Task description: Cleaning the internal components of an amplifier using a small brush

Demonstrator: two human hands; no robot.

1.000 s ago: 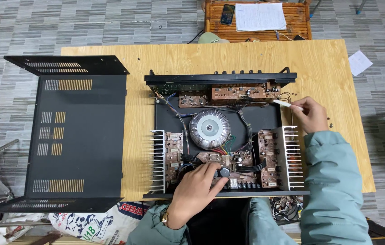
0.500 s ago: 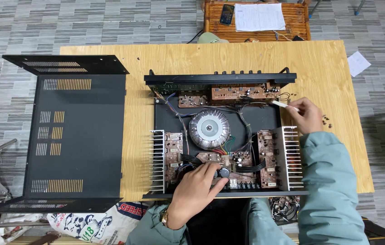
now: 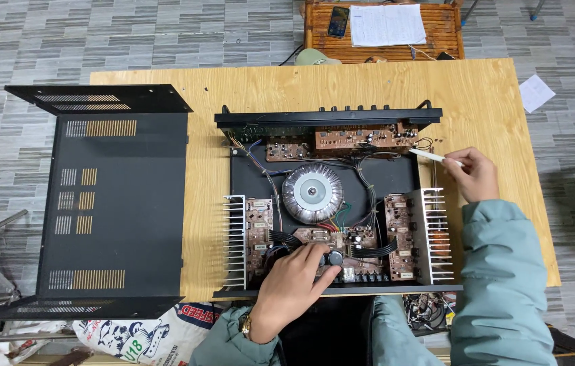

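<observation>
Two bare hands work an opened amplifier (image 3: pixel 331 203) on a wooden table (image 3: pixel 247 88): right hand (image 3: pixel 475 175) pinching a thin white tool (image 3: pixel 435 157) at its rear corner, left hand (image 3: pixel 294 283) pressed, fingers curled, onto front-edge capacitors (image 3: pixel 335 257).

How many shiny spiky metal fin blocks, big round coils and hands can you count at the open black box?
Finned heat sinks: 2, left and right
Round coil: 1
Hands: 2, left hand and right hand
Total: 5

Matt black metal cover (image 3: pixel 114 203) on pale smooth plywood table (image 3: pixel 267 88).
</observation>
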